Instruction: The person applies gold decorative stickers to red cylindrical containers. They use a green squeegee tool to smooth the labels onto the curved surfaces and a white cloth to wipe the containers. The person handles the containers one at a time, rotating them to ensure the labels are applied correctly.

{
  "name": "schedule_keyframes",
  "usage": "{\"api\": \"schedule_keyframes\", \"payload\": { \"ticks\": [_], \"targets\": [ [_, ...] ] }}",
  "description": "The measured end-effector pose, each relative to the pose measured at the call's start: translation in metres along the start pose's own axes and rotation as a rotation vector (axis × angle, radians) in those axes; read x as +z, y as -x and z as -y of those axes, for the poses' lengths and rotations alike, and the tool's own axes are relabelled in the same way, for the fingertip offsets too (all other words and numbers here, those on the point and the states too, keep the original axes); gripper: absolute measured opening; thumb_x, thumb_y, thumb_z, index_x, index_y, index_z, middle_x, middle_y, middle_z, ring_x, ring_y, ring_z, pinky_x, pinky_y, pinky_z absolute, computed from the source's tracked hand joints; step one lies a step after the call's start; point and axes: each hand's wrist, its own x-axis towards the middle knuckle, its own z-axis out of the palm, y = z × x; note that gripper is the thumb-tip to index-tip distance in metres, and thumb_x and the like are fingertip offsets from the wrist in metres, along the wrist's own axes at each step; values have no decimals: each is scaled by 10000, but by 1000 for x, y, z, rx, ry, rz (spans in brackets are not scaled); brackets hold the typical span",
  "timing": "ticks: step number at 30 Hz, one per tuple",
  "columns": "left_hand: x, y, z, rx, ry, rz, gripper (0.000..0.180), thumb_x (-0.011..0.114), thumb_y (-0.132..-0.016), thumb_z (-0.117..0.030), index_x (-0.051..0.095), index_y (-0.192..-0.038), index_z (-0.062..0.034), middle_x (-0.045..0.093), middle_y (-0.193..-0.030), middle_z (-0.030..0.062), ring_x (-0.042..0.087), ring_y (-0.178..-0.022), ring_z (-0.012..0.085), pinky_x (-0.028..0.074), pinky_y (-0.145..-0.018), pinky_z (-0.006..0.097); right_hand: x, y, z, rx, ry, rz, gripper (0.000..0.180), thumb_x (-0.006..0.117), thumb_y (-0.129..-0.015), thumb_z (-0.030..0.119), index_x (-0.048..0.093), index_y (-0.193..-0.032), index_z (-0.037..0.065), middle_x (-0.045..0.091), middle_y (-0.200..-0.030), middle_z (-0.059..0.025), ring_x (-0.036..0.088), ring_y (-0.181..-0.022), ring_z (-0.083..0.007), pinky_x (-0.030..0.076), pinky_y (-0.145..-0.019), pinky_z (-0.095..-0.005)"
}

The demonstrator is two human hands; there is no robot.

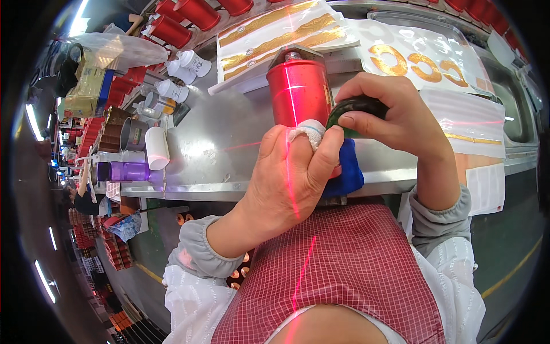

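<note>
A glossy red cylinder (pixel 297 94) lies on the metal bench, its far end against a metal fixture (pixel 293 55). A red laser cross falls on it. My left hand (pixel 292 172) is curled over the cylinder's near end; a white wrapping (pixel 309 132) covers one of its fingers. Between the thumb and fingers of my right hand (pixel 395 112) is a dark green-black, smooth curved piece (pixel 361 107), its tip close to my left index finger and the cylinder's right side. A blue cloth (pixel 346 169) hangs beside the near end. The left fingertips are partly hidden.
Sheets with gold foil strips (pixel 281 40) and ring-shaped gold stickers (pixel 424 66) lie beyond and to the right. White bottles (pixel 192 64), a white roll (pixel 156 148) and a purple bottle (pixel 129 171) stand left. The bench's front edge (pixel 223 189) runs before me.
</note>
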Motion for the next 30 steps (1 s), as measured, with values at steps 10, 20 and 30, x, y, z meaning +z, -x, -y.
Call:
{"api": "schedule_keyframes", "payload": {
  "ticks": [10,20,30],
  "targets": [
    [-8,6,3,-191,121,19,611,668,-729,-16,434,-1293,-12,511,-1089,175,521,-924,328,427,-850,413,4,1,0,42,-25,-28,208,730,-802,128,622,-950,30,634,-736,-103,621,-637,-195,487,-594,-297],
    [12,42,10,-638,583,-258,449,495,-822,70,431,-1265,24,493,-1161,124,534,-932,175,454,-862,323,19,-8,8,86,-64,38,200,701,-807,88,611,-972,21,646,-775,-106,638,-695,-200,505,-647,-304],
    [26,74,16,-683,703,-437,538,597,-900,-150,353,-1346,27,459,-1280,159,475,-1182,229,360,-1042,357,17,-15,4,123,-82,-33,194,695,-848,104,607,-1002,24,638,-811,-38,595,-723,-90,490,-655,-246]
  ]
}}
